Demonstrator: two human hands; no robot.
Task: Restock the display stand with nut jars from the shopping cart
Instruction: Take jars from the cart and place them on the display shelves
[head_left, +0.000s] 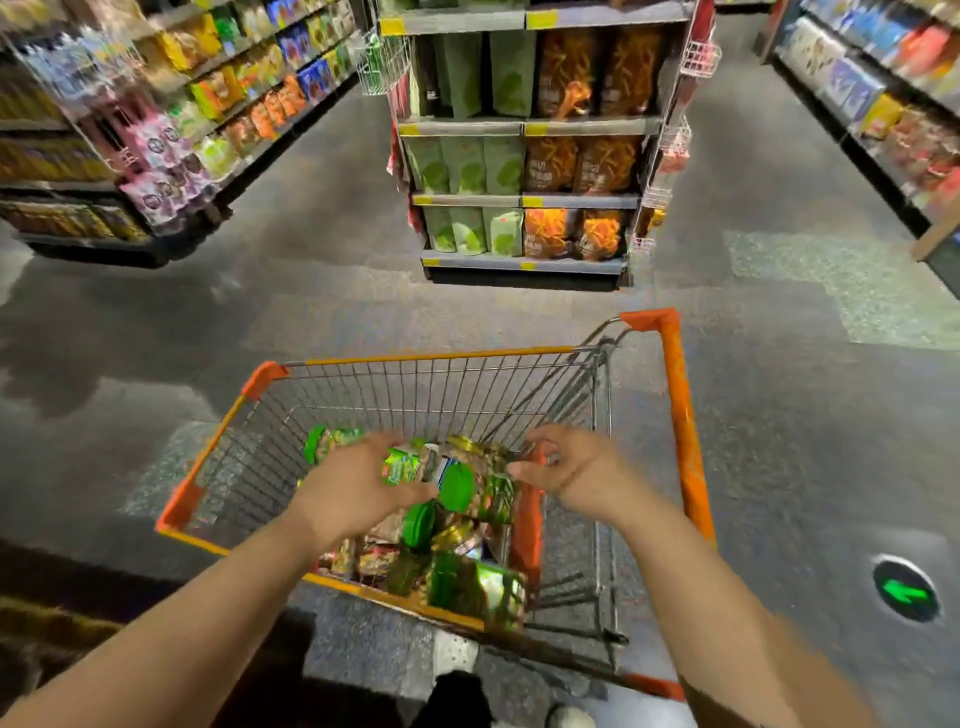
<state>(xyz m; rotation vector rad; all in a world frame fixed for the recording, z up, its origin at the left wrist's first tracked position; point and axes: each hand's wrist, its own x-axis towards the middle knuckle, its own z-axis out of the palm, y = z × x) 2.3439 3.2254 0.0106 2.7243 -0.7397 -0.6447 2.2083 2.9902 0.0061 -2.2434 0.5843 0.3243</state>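
Your left hand (358, 486) curls round a green-labelled nut jar (402, 466) lying on its side atop the pile, fingers wrapped over the body, prob. to lift it clear w/o snagging neighbours. Your right hand (569, 470) hovers just beside, fingers loosely bent, holding nothing; can't tell if it touches the cart's wire. More green-lidded jars (457, 486) lie jumbled at the near end of the shopping cart (680, 415), within easy reach. The shelf unit (524, 200) ahead stands well apart, stocked w/ green and orange bags; no jars visible there yet.
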